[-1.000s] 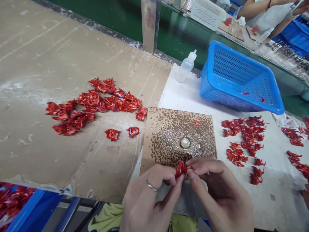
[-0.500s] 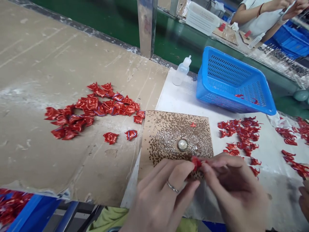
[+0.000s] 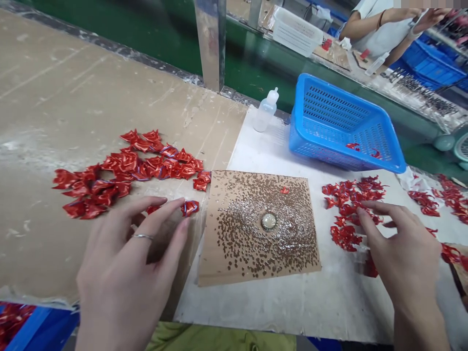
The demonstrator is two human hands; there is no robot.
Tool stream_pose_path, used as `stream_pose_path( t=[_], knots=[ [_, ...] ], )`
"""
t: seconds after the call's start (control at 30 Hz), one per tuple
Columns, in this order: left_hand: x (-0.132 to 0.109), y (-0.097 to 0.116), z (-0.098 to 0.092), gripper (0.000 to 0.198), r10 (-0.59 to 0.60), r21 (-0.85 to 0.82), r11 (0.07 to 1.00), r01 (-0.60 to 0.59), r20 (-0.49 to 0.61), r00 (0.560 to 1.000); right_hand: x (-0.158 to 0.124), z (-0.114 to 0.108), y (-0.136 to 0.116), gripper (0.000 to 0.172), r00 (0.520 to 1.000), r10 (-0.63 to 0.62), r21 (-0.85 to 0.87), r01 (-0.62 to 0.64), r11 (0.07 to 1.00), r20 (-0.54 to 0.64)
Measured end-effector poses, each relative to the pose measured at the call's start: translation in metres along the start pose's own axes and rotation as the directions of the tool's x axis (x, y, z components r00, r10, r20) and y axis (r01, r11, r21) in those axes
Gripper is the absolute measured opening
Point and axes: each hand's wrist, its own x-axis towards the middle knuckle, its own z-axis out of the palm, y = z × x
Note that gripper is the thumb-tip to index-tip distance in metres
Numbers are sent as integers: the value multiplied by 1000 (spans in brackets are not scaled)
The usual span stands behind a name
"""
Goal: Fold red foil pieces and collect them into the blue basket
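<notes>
My left hand (image 3: 127, 263), with a ring on one finger, reaches over the left side of the table. Its thumb and fingers are apart beside a small glossy red piece (image 3: 190, 208) with a bluish line; another red piece is partly hidden behind the fingers. My right hand (image 3: 409, 253) hovers at the right over a cluster of spiky red pieces (image 3: 345, 236), fingers spread. I cannot tell whether its fingertips touch them. Between the hands lies a cardboard sheet (image 3: 215, 253) speckled with wet brown spots, a round whitish blob (image 3: 269, 221) at its middle and a tiny red scrap (image 3: 284, 190) above.
A larger heap of red pieces (image 3: 124, 165) lies at the left. Behind the cardboard stand a squeeze bottle (image 3: 266, 112) and a blue basket (image 3: 298, 139) with a few red bits. A metal post (image 3: 210, 48) rises at the back. Across the gap, a person (image 3: 373, 34) works.
My hands have parted from over the cardboard, where they held a small red piece together. The left has moved left, the right has moved right to the spiky pieces.
</notes>
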Motion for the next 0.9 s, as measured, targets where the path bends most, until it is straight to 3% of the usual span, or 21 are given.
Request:
stream_pose_path(
  t=[0.07,0.17,0.3,0.5,0.7,0.8,0.9],
  knots=[
    [0,-4,3,32,18,2,1000,-18,31,999,-7,-3,1,50,991,-130,-37,131,991,33],
    [0,-8,6,30,113,6,994,-113,-21,993,-17,-2,2,61,973,-203,-20,206,978,109],
    [3,-9,8,25,154,43,987,-153,-25,988,-19,7,2,70,976,-184,-19,187,982,117],
    [12,-2,6,14,318,104,946,-308,-92,944,-11,14,9,67,976,-130,91,115,989,177],
    [3,5,-2,19,260,25,966,-258,-69,963,-1,7,7,61,946,-154,248,82,965,286],
    [-8,1,-6,27,270,-50,960,-274,-83,959,-1,3,2,52,950,-144,262,70,962,277],
    [-17,-4,-8,30,207,-51,977,-209,-42,977,-5,2,0,43,960,-105,311,20,950,259]
  ],
)
